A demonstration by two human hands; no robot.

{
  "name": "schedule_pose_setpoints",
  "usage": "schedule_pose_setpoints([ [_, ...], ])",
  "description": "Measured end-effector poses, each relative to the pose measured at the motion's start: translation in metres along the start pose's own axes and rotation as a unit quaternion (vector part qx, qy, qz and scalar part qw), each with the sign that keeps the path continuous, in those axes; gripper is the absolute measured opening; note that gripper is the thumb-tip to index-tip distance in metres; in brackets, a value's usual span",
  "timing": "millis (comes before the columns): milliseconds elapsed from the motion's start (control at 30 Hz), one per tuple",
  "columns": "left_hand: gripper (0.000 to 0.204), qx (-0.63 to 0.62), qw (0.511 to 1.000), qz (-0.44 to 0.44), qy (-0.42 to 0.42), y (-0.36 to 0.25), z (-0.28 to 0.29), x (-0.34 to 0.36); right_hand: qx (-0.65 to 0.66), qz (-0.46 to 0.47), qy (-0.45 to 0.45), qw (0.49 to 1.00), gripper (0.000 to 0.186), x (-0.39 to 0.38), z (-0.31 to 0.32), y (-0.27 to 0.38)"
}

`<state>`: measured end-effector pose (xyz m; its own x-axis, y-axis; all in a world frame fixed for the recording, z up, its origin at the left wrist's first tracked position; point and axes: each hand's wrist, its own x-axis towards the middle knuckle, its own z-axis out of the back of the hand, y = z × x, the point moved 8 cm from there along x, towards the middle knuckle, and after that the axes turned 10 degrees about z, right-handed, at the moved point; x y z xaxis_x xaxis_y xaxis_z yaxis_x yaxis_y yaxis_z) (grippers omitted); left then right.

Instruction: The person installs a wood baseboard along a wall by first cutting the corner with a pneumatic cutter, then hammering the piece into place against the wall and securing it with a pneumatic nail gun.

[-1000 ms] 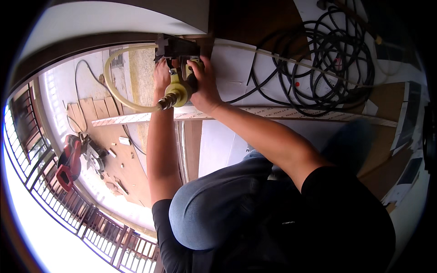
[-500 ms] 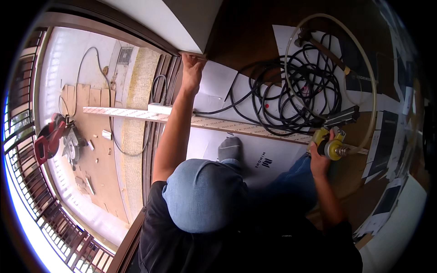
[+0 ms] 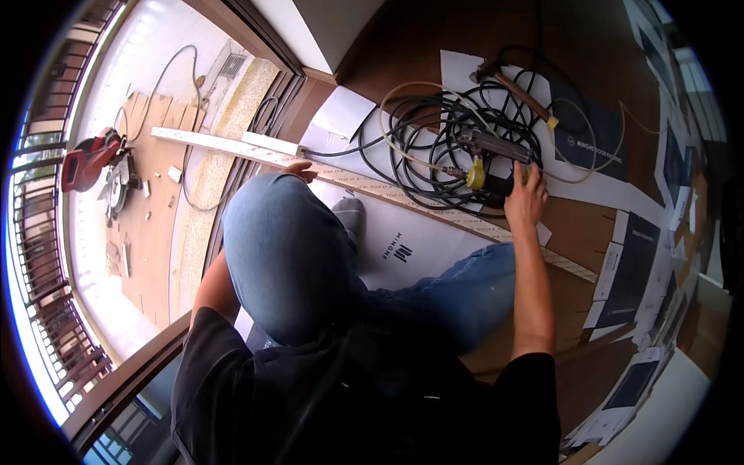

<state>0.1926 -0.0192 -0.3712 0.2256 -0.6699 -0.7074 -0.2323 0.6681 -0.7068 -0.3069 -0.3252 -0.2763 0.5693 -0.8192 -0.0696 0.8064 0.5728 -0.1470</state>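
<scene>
My right hand (image 3: 527, 195) is closed round one end of a yellow nail gun (image 3: 475, 175) with a dark grey magazine. The nail gun is over a coil of black hose (image 3: 434, 147), and a clear hose runs from its fitting. My left hand (image 3: 301, 171) is mostly hidden behind my raised knee. Its visible fingers are stretched out over the long printed strip (image 3: 387, 192), close to a short white piece (image 3: 273, 144). Whether they touch the strip I cannot tell.
A hammer (image 3: 521, 94) lies beyond the coil. Outside the door track (image 3: 280, 108), a red saw (image 3: 91, 161) sits by cardboard sheets (image 3: 151, 225) with small offcuts. Printed white sheeting (image 3: 387, 232) covers floor under my foot. A wall corner (image 3: 314, 46) stands ahead.
My left hand has come down from the wall's base to the strip. My right hand has carried the nail gun forward onto the hose coil, turning its fitting leftward. The view has shifted.
</scene>
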Motion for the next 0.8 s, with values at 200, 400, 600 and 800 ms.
schedule_pose_setpoints([
  [200, 0.047, -0.086, 0.985, 0.108, -0.099, 0.101, 0.034, -0.131, -0.022, 0.023, -0.028, 0.999, 0.059, 0.022, -0.060, 0.026],
  [400, 0.047, -0.008, 0.987, 0.101, -0.127, 0.075, 0.038, -0.140, 0.075, 0.043, 0.006, 0.996, 0.078, 0.020, -0.057, 0.029],
  [600, 0.044, 0.135, 0.986, 0.000, -0.093, -0.063, -0.061, -0.033, 0.121, 0.026, -0.031, 0.992, 0.078, 0.000, -0.037, 0.010],
  [800, 0.063, 0.395, 0.870, -0.012, -0.294, -0.132, -0.024, 0.088, 0.217, 0.015, -0.206, 0.954, 0.063, -0.062, 0.043, 0.024],
])
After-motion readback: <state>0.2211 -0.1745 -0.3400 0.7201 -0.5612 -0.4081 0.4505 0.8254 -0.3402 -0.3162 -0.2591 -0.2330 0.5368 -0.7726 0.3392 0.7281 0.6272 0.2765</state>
